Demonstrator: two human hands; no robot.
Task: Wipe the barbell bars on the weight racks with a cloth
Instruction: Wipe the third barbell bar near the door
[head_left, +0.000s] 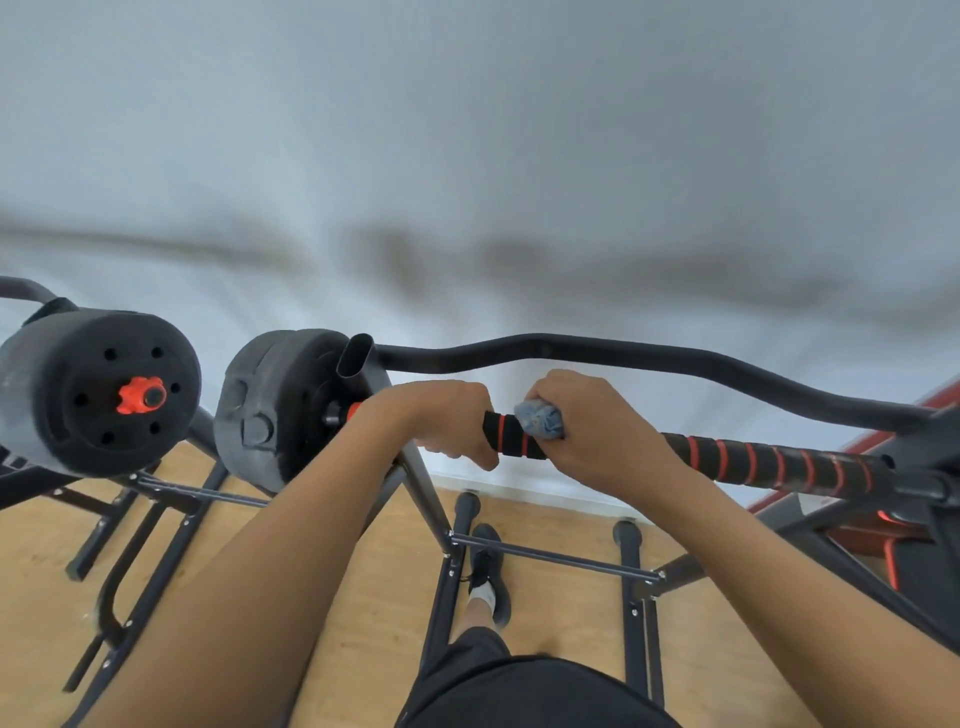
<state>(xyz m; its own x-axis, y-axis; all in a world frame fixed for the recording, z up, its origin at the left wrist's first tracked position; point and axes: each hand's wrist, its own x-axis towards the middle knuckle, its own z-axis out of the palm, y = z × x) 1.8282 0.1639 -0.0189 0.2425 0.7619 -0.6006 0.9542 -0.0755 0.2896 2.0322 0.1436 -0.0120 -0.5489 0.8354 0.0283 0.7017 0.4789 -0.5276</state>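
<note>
— Where is the cloth?

— The blue cloth (540, 422) is bunched round the barbell bar (769, 460), inside the right hand (602, 436). Its fingers curl over fabric and bar together. Wrapped like that, one slide along the bar would clean all sides at once.

— And the other hand?

— The left hand (447, 423) is closed round the bar just beside the cloth, toward the rack's left end, next to the grey weight plate (275, 410). I judge it is there to steady the bar so it cannot roll in its cradle on the rack (423, 493).

— How much is left to do?

— Both hands sit at the left end of the black grip with its red spiral. The long stretch toward the rack's right end is uncovered, so most of this bar probably needs wiping yet.

— Anything else nearby?

— A curved black bar (649, 351) runs behind, apart from the hands. A second plate (98, 389) with a red collar rests on the neighbouring rack. Its bar is hidden, so I cannot tell whether it is clean.
</note>
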